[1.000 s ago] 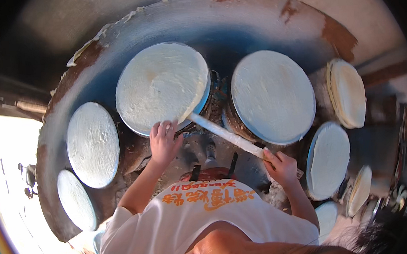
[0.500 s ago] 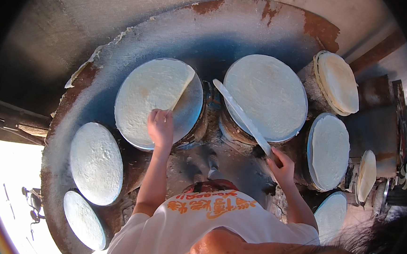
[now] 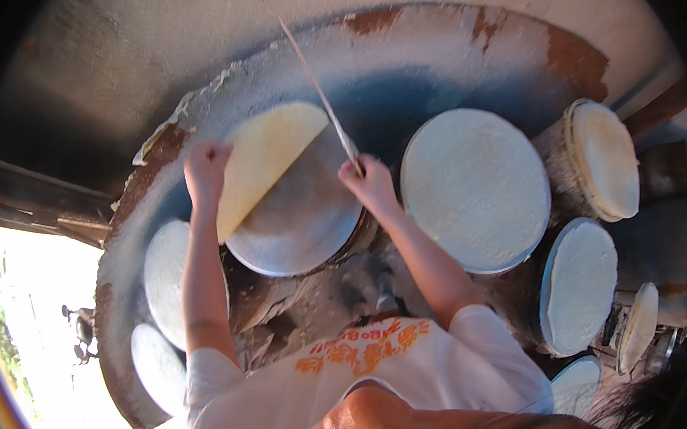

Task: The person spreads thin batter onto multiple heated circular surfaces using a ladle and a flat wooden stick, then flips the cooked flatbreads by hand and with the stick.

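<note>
My left hand [image 3: 207,175] is closed at the left edge of a thin, round flatbread [image 3: 272,160], pinching it. The bread lies folded over on the far left part of a round metal griddle [image 3: 304,225], its yellowish underside showing. Bare grey metal is exposed on the near right side of that griddle. Over the griddle's right rim, my right hand [image 3: 373,187] grips the handle of a long, thin spatula [image 3: 314,85]. Its blade is seen nearly edge-on and points up and away, clear of the bread.
To the right, another griddle carries a pale flatbread [image 3: 475,189]. A stack of flatbreads [image 3: 606,160] sits at the far right. More griddles with pale rounds curve down both sides, including one [image 3: 579,286] at right. A rusty, whitened curved rim [image 3: 374,23] runs behind.
My left hand has drawn the bread's edge leftward, folding it over and baring much of the griddle. My right hand has swung the spatula left, off the right griddle, and raised it.
</note>
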